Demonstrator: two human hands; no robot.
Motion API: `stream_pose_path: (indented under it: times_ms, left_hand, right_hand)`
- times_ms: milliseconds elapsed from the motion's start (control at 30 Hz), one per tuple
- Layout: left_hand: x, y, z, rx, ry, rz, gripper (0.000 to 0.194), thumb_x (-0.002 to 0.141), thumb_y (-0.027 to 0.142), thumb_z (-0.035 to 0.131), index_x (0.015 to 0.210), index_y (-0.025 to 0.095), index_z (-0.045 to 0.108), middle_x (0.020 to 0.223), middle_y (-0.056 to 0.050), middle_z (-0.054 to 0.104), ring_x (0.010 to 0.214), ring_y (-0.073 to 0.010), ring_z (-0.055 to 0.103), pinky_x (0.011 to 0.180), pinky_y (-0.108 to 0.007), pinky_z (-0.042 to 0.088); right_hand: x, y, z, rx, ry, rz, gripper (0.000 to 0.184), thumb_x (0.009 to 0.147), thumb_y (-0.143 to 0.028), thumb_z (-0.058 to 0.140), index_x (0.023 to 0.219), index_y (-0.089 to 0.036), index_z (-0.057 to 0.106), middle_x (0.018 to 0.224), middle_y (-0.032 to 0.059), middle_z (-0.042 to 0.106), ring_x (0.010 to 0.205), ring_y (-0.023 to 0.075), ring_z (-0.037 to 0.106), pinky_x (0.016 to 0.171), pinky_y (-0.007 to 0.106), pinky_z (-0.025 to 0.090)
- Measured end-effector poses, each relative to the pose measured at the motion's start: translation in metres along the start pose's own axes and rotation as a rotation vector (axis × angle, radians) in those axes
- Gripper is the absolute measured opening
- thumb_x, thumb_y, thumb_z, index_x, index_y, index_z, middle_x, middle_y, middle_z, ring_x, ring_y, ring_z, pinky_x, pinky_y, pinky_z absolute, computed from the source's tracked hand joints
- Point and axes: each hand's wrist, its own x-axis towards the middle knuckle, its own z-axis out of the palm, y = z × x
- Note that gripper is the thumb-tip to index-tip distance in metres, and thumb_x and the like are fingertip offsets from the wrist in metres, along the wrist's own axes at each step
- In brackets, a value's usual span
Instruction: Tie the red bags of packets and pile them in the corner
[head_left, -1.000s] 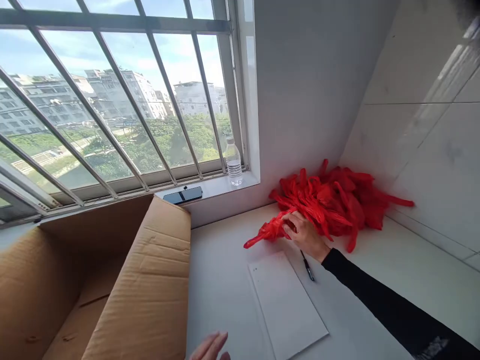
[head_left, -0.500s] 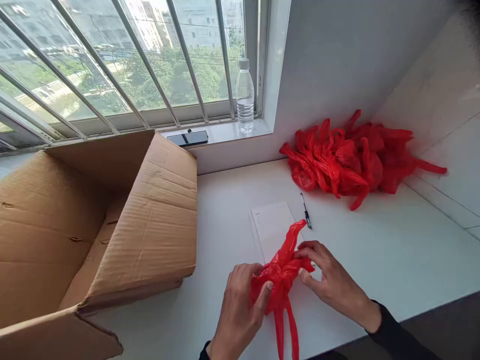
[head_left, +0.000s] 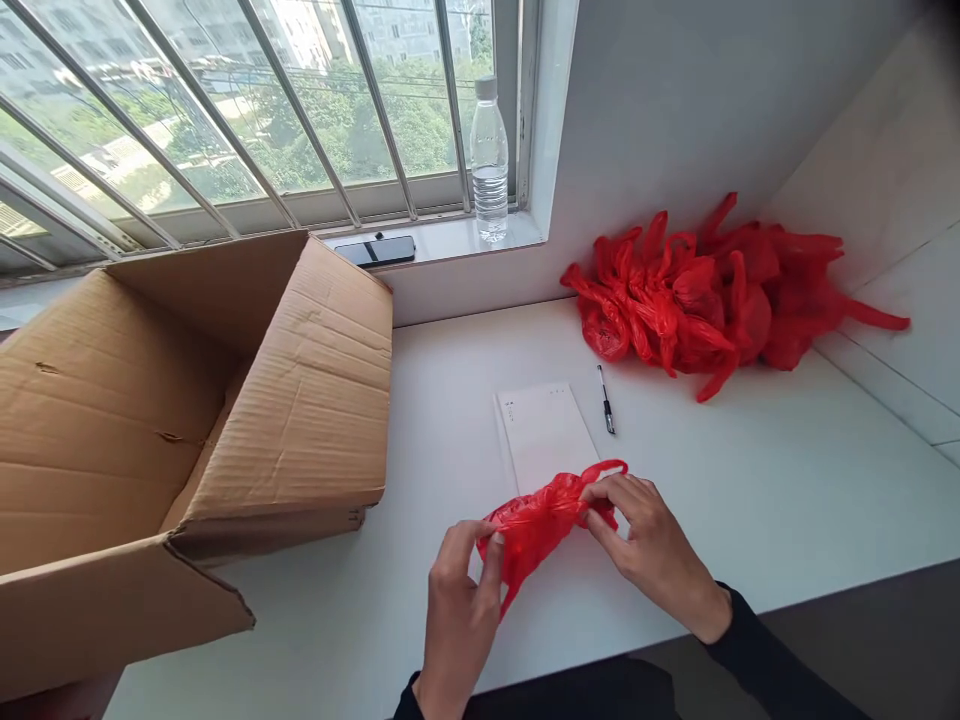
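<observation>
Both my hands hold one crumpled red plastic bag (head_left: 536, 515) just above the white table (head_left: 787, 470), near its front edge. My left hand (head_left: 459, 595) pinches the bag's lower left end with closed fingers. My right hand (head_left: 649, 550) grips the bag's upper right end, where a handle loop sticks out. The bag stretches between the two hands over the near end of a white sheet of paper (head_left: 544, 430). A heap of several more red plastic bags (head_left: 712, 295) lies at the back right against the tiled wall.
A large open cardboard box (head_left: 195, 420) fills the left side, its flap hanging toward the table middle. A black pen (head_left: 605, 400) lies right of the paper. On the window sill stand a water bottle (head_left: 489, 160) and a dark phone (head_left: 375, 250).
My right hand took one red bag from the heap and brought it to the front edge. My left hand joined it, and the bag is now pulled sideways between both hands.
</observation>
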Motion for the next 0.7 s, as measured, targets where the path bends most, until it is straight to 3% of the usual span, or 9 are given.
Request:
stream_pose_path:
  times_ms: [67, 167, 300, 367, 467, 567, 633, 700]
  left_hand:
    - [-0.001, -0.002, -0.007, -0.019, 0.046, -0.075, 0.025, 0.104, 0.042, 0.048, 0.1, 0.024, 0.064, 0.095, -0.005, 0.072, 0.088, -0.0238, 0.069, 0.069, -0.034, 0.056]
    - [-0.003, 0.001, -0.009, -0.04, 0.064, -0.086, 0.025, 0.104, 0.043, 0.048, 0.116, 0.025, 0.063, 0.116, -0.008, 0.071, 0.107, -0.0256, 0.068, 0.084, -0.038, 0.058]
    - [-0.004, 0.012, 0.003, 0.08, -0.009, 0.153, 0.04, 0.101, 0.034, 0.056, 0.14, 0.031, 0.051, 0.139, -0.008, 0.058, 0.127, -0.0271, 0.056, 0.103, -0.046, 0.051]
    - [0.0, 0.014, 0.009, 0.172, -0.058, 0.255, 0.037, 0.099, 0.03, 0.06, 0.135, 0.032, 0.055, 0.132, -0.007, 0.061, 0.122, -0.0271, 0.057, 0.101, -0.046, 0.052]
    - [0.004, 0.009, 0.012, 0.212, -0.07, 0.294, 0.021, 0.102, 0.025, 0.053, 0.121, 0.029, 0.062, 0.116, -0.007, 0.066, 0.109, -0.0251, 0.062, 0.09, -0.042, 0.056]
    - [-0.002, 0.003, 0.01, 0.247, 0.096, 0.281, 0.026, 0.101, 0.026, 0.053, 0.127, 0.025, 0.056, 0.122, -0.011, 0.06, 0.113, -0.0272, 0.06, 0.088, -0.042, 0.056]
    - [-0.015, -0.004, 0.011, 0.318, 0.217, 0.273, 0.029, 0.097, 0.032, 0.061, 0.123, 0.023, 0.053, 0.117, -0.012, 0.059, 0.106, -0.029, 0.061, 0.085, -0.044, 0.055]
    - [-0.03, -0.013, 0.015, 0.399, 0.238, 0.229, 0.027, 0.094, 0.038, 0.065, 0.113, 0.022, 0.053, 0.104, -0.009, 0.061, 0.092, -0.0283, 0.062, 0.079, -0.044, 0.053]
  right_hand:
    - [-0.003, 0.001, -0.004, 0.036, 0.003, 0.072, 0.009, 0.098, -0.019, 0.054, 0.099, -0.028, 0.055, 0.094, -0.0012, 0.063, 0.088, 0.0231, 0.056, 0.083, 0.044, 0.044]
    - [-0.007, -0.005, -0.005, 0.076, -0.009, 0.074, 0.016, 0.096, -0.019, 0.053, 0.11, -0.029, 0.055, 0.111, 0.0018, 0.062, 0.107, 0.026, 0.055, 0.091, 0.046, 0.046]
    - [-0.006, -0.016, 0.002, 0.043, -0.034, -0.037, 0.032, 0.095, -0.02, 0.057, 0.125, -0.03, 0.052, 0.122, 0.0033, 0.061, 0.115, 0.0269, 0.054, 0.101, 0.05, 0.045]
    - [-0.004, -0.018, 0.006, 0.006, -0.076, -0.061, 0.03, 0.098, -0.025, 0.058, 0.127, -0.031, 0.054, 0.123, 0.0037, 0.061, 0.114, 0.0266, 0.056, 0.1, 0.05, 0.047]
    - [-0.002, -0.015, 0.01, -0.087, -0.129, -0.093, 0.043, 0.104, -0.038, 0.054, 0.146, -0.032, 0.046, 0.144, 0.0073, 0.051, 0.133, 0.0308, 0.045, 0.11, 0.056, 0.043]
    - [-0.001, -0.008, 0.01, -0.185, -0.157, -0.095, 0.052, 0.108, -0.04, 0.043, 0.159, -0.033, 0.03, 0.159, 0.0076, 0.036, 0.149, 0.0321, 0.027, 0.122, 0.066, 0.025]
    - [0.001, -0.003, 0.008, -0.202, -0.16, -0.06, 0.05, 0.11, -0.033, 0.034, 0.159, -0.032, 0.027, 0.154, 0.0082, 0.042, 0.146, 0.0282, 0.032, 0.125, 0.067, 0.019]
    - [0.004, 0.001, 0.006, -0.211, -0.143, -0.034, 0.048, 0.109, -0.025, 0.032, 0.157, -0.03, 0.032, 0.145, 0.0094, 0.049, 0.139, 0.0258, 0.042, 0.125, 0.066, 0.02]
